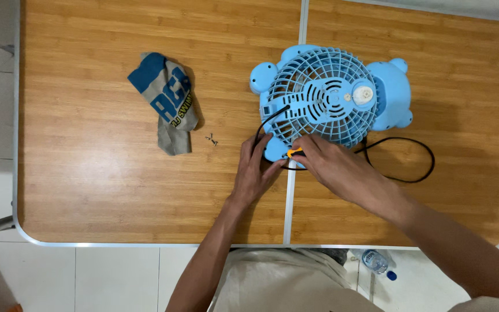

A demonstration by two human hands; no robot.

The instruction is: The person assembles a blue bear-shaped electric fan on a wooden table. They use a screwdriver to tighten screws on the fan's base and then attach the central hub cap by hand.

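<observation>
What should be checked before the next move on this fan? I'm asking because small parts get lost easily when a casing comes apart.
1. Fan lies flat, grille up, on the table: ok.
2. Left hand rests against the fan's near edge: ok.
3. Right hand grips the orange-handled tool: ok.
4. Tool tip seated: cannot tell, fingers hide it.
5. Loose screws lie away from the table edge: ok.
6. Black cord runs under the right hand: not ok.

Orange tool (294,152) mostly hidden under right hand (333,164); tiny screws (211,138) indistinct; bottle (376,263) partly behind table (116,196)
</observation>
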